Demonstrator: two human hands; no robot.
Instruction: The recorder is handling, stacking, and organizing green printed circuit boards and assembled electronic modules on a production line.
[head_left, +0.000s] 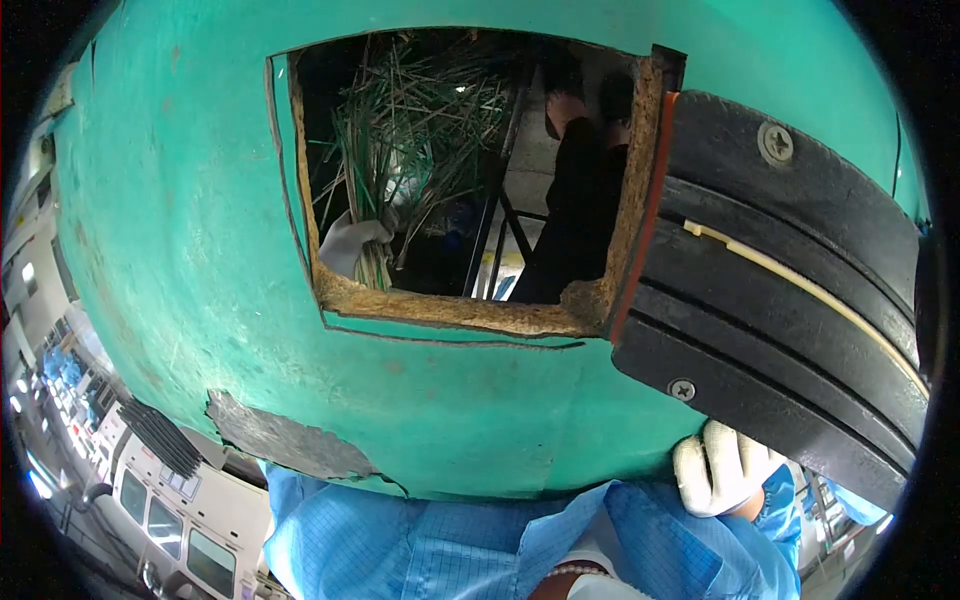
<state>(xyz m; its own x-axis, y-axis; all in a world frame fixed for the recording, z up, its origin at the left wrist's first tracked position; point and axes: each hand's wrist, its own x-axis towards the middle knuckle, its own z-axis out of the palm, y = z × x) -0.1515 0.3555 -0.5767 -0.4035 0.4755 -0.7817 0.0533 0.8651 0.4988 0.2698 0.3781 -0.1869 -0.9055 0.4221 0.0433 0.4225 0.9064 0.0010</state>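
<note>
Through a square hole in the green tabletop, my left hand in a white glove is visible below. Its fingers are closed around the lower end of a bundle of thin green strips, which fan out upward in a loose tangle. My right hand, also white-gloved, lies at the near table edge beside a black grooved block. Its fingers are extended and slightly apart, with nothing seen in them. Part of that hand is hidden by the block.
Rough brown board lines the hole's rim. Dark-clothed legs and a metal frame show beneath the table. A torn grey patch marks the near left edge. White machines with windows stand at the lower left.
</note>
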